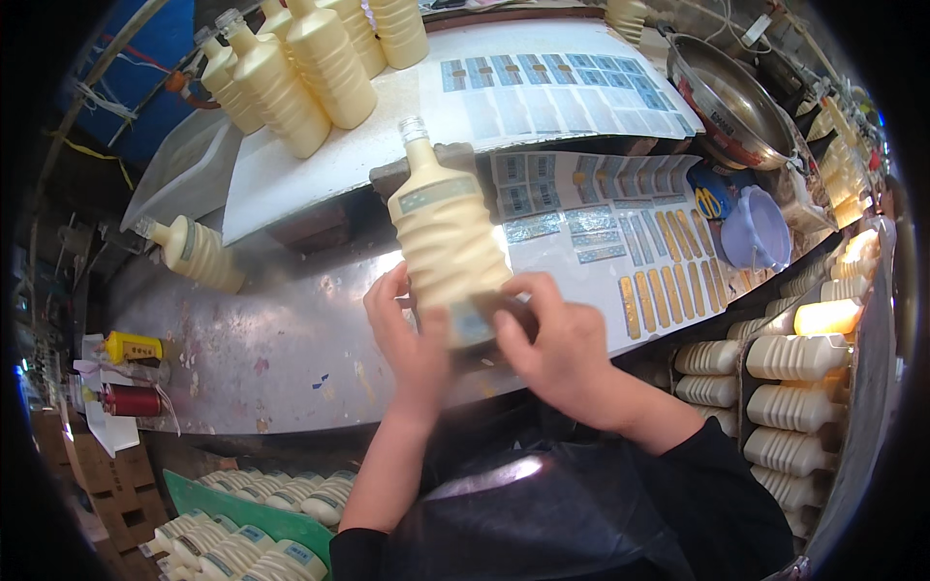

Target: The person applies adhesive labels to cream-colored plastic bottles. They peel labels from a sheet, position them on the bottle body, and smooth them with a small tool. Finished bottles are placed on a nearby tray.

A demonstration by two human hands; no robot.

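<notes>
From my distant seat, the head view showed a cream bottle (450,237) tilted over the worktop (281,358), its clear neck pointing away from the person and its base nearest the body. The left hand (402,324) was curled around its lower left side, the thumb blurred over the front. The right hand (554,344) gripped the lower right edge between thumb and fingers, beside a blue label (470,322) near the base.

I judged this bottle well advanced: a band label (438,195) already crossed its shoulder, and the lower label lay on the body. Whether that lower one was fully pressed flat, I couldn't tell through the blur. I saw no gold strip on the side facing me.

Plenty looked left over. The group of upright bottles (329,68) showed no labels that I could make out, while the bottle lying at the left (203,255) carried a shoulder band. Below the worktop, past a green divider (242,506), several lying bottles (283,560) bore blue patches, so I took those as done. The label sheet (572,87) farther off held many blue labels, and gold strips (678,281) lay in rows nearer the right hand, unused.
</notes>
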